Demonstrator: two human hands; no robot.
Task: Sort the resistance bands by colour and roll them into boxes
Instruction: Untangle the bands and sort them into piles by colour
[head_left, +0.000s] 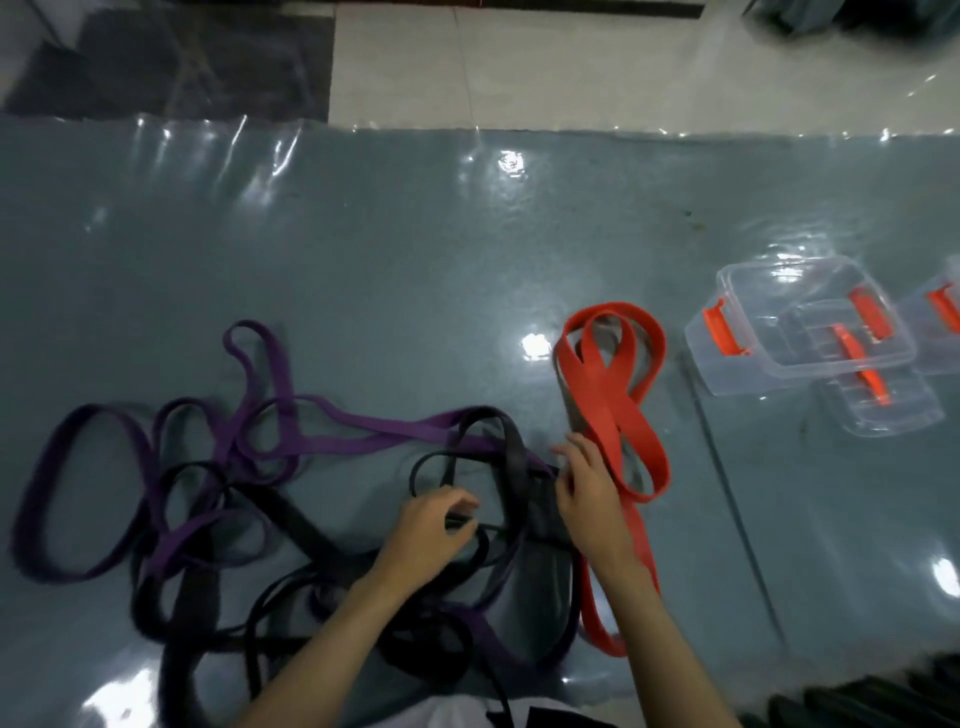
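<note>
A tangle of purple bands (270, 415) and black bands (291, 525) lies on the glossy grey mat (389, 260) at lower left and centre. Red bands (608, 395) lie looped apart on the right of the pile. My left hand (431, 535) pinches a thin black band near the middle of the tangle. My right hand (587, 493) has its fingers curled over a dark band at the pile's right edge, just beside the red bands. Clear plastic boxes (800, 332) with orange latches stand at the right.
A second clear box (883, 405) sits partly under the first, and another (935, 322) is cut off by the right edge. Beyond the mat lie pale floor tiles (571, 62) and a dark slab (182, 57). Dark fabric (883, 696) shows at bottom right.
</note>
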